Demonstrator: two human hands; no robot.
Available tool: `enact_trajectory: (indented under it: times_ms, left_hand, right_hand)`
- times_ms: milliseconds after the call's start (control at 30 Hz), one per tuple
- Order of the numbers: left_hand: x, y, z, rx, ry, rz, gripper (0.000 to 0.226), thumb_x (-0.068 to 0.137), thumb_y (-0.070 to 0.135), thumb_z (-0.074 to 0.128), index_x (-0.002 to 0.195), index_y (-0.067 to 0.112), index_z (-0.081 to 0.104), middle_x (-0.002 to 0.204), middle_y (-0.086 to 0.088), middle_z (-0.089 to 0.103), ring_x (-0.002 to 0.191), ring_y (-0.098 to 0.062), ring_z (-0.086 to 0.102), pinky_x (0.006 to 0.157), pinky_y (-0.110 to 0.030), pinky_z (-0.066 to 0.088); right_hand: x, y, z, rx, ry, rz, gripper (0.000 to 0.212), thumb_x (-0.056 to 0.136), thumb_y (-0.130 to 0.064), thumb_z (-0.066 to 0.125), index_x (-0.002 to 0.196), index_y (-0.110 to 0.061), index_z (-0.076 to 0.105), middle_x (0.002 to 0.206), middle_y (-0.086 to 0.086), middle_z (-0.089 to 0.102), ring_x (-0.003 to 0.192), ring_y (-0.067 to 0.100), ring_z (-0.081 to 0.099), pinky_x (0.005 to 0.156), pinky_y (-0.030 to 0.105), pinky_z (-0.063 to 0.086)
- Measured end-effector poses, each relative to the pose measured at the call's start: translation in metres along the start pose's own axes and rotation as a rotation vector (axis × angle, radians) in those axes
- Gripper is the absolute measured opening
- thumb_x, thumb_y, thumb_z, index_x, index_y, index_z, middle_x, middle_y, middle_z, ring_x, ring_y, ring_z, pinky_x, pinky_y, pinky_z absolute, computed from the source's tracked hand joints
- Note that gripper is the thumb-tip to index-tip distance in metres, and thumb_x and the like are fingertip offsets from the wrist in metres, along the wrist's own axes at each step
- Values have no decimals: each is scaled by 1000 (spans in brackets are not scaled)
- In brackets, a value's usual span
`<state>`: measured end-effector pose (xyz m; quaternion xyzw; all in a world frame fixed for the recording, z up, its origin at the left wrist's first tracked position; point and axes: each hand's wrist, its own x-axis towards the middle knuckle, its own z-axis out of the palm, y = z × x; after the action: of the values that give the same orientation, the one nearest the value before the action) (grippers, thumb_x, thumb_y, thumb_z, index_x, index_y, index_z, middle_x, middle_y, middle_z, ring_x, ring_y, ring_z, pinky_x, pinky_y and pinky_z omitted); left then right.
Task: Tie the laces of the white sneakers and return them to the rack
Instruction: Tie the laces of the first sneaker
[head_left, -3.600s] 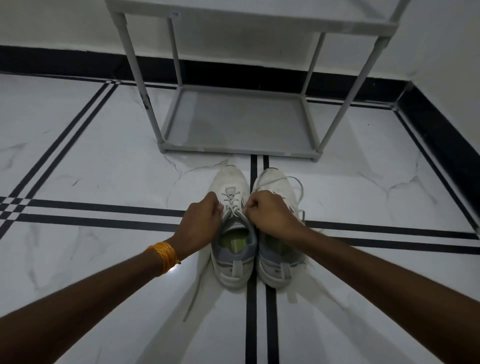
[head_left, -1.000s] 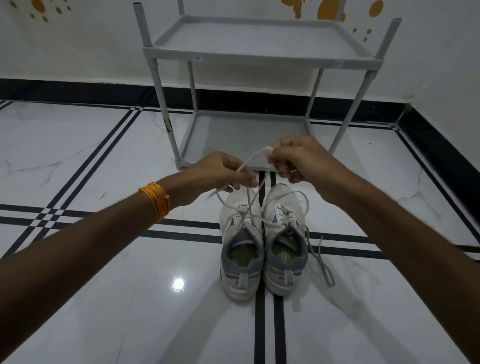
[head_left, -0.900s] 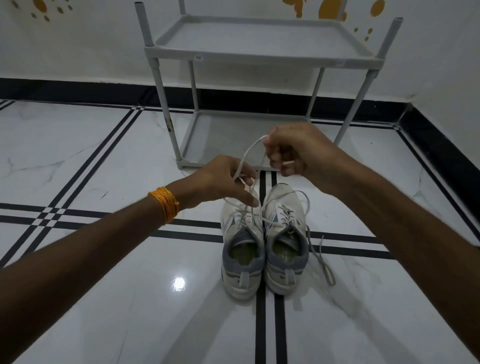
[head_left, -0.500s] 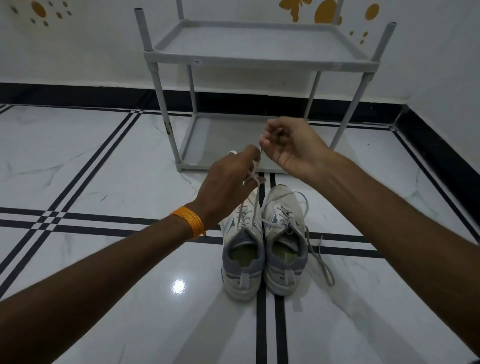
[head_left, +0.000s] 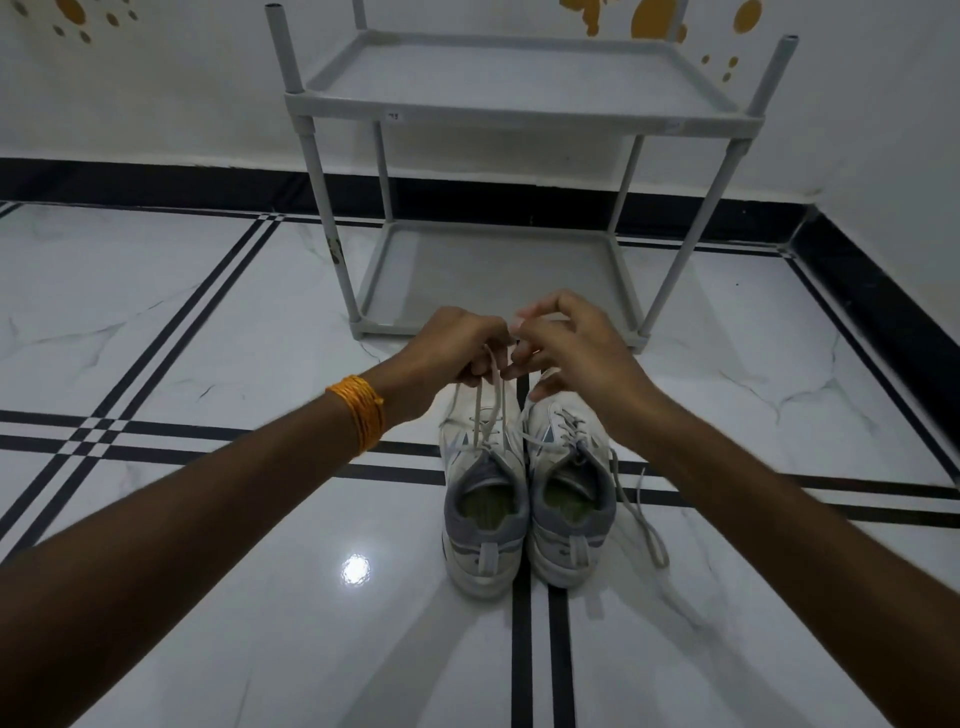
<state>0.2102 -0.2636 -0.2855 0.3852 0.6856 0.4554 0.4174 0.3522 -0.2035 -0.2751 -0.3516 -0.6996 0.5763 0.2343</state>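
Observation:
Two white sneakers with grey collars stand side by side on the floor, heels toward me: the left sneaker (head_left: 483, 509) and the right sneaker (head_left: 569, 499). My left hand (head_left: 452, 353) grips the left sneaker's laces (head_left: 491, 405), pulled up taut above its toe. My right hand (head_left: 566, 348) pinches the same laces where the two hands meet. The right sneaker's lace (head_left: 641, 514) trails loose on the floor. The grey two-shelf rack (head_left: 519, 109) stands just behind the shoes, both shelves bare.
The floor (head_left: 208, 322) is glossy white marble with black stripes. A white wall with a black skirting (head_left: 156, 179) runs behind the rack, and another wall closes the right side (head_left: 883, 291). An orange thread band (head_left: 358, 410) is on my left wrist.
Both hands have come lower and closer together over the left sneaker's toe, keeping hold of its laces. The sneakers and rack have not moved.

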Motion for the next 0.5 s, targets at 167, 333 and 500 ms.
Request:
enact_trajectory:
  times_ms: [167,333,500]
  left_hand:
    - [1,-6,0,23,16,54,28,91,19,50,80,1,70,73,-8,67,69,-18,64,65,-28,54]
    - [3,-11,-7,-19,50,96,35,97,26,52,91,-2,72,82,-14,74,73,-22,74,64,-24,59]
    - [-1,-27,-28,441,321,313,42,90,43,64,75,5,74,64,-4,73,53,-8,70,59,-20,58]
  right_hand:
    - [-3,9,6,2,-187,79,45,88,-22,68,125,-18,44,104,12,70,82,22,73,58,25,55]
    - [5,11,-4,-83,-141,79,31,83,-24,73,109,-13,62,69,0,66,54,8,56,51,22,43]
    - [14,17,-33,-311,117,-42,12,78,-22,76,88,-17,73,74,-16,62,75,3,57,78,27,46]
